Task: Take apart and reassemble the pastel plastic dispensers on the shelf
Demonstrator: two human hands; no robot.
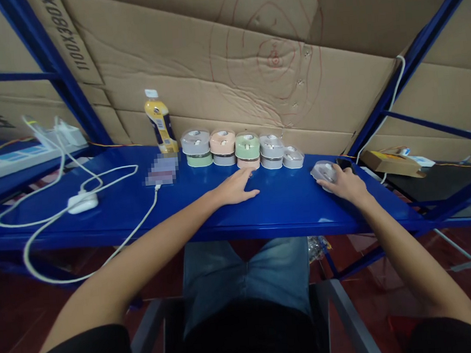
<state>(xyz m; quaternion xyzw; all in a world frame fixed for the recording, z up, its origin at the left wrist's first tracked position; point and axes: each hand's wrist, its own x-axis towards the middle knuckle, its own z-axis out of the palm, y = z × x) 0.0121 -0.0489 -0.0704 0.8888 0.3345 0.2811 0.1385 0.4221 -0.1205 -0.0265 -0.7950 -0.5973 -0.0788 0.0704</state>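
Observation:
My right hand point(346, 184) is closed round a clear-lidded grey case point(324, 175) at the right of the blue table. My left hand point(236, 188) rests with its fingers apart in front of a row of round cases, its fingertips close to the lower pink case point(247, 163). Above that pink case sits a green one point(247, 146). To the left stand an orange case point(222, 143) and a grey case point(195, 142), each on top of another. To the right are stacked grey cases point(271, 146) and a single grey case point(292, 157).
A yellow bottle point(160, 122) and a pixelated flat object point(162, 169) are at the left. White cables with a charger point(82, 201) spread over the blue table point(279, 211). An open cardboard box point(391, 163) lies beyond the right post.

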